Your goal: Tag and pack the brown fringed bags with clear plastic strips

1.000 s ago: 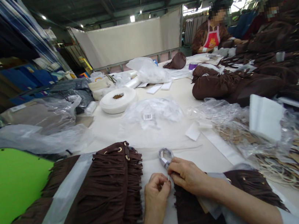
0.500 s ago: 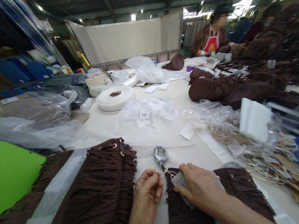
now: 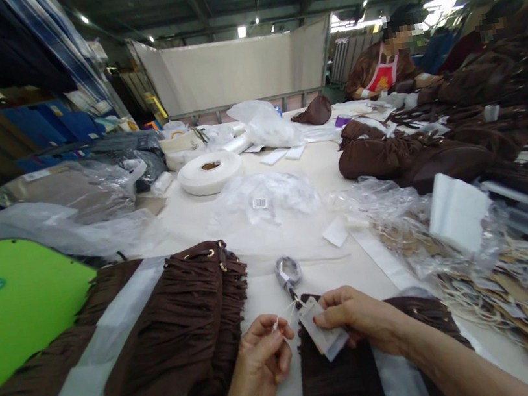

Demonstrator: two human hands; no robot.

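In the head view my left hand (image 3: 266, 359) pinches the end of a thin white string (image 3: 284, 321), its fingers closed. My right hand (image 3: 352, 318) holds a pale hang tag (image 3: 323, 334) between thumb and fingers. String and tag meet near a metal ring on a dark brown fringed bag (image 3: 336, 378), which lies under my right hand. Beyond the ring rests a strap coil wrapped in greyish film (image 3: 288, 272). To the left of my left hand lies another brown fringed bag (image 3: 196, 312) with a pale band across it.
A green board (image 3: 22, 297) stands at the left. Further back lie a white tape roll (image 3: 210, 173) and clear plastic bags (image 3: 268, 197). At the right are brown paper tags with strings (image 3: 500, 309) and a pile of brown bags (image 3: 415, 157). A co-worker (image 3: 383, 70) is at the far right.
My right hand has drawn back a little and turned, so the tag now shows its face. My left hand has moved slightly down, still pinching the string. The view has shifted slightly.
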